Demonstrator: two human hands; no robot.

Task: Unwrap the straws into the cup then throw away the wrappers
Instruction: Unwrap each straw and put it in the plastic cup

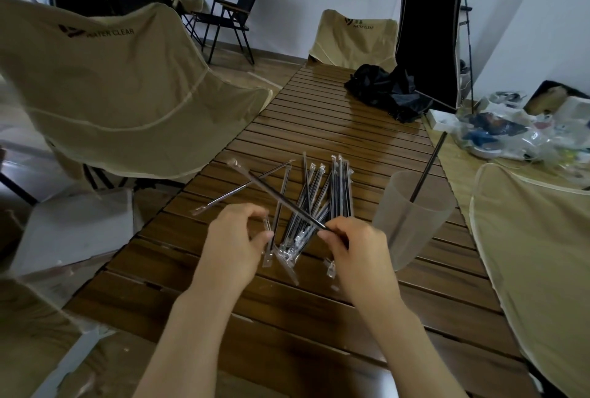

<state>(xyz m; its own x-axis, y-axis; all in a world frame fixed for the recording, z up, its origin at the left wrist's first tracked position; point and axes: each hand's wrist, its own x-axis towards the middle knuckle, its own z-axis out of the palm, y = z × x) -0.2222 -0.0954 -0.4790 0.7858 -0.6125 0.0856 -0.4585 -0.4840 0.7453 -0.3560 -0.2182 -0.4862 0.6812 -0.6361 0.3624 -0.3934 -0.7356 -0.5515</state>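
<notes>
Straws in clear wrappers (314, 206) lie in a loose heap on the slatted wooden counter (319, 317), just beyond both hands. The right hand (357, 247) pinches the near end of one wrapped straw (277, 195), which slants up and away to the left above the heap. The left hand (238, 238) is curled with its fingertips closed on the end of a wrapper at the heap's near edge. To the right stands a frosted cup (412, 218) with one dark straw (427, 167) leaning in it. Farther back, a black cloth bundle (386, 91) rests on the counter.
</notes>
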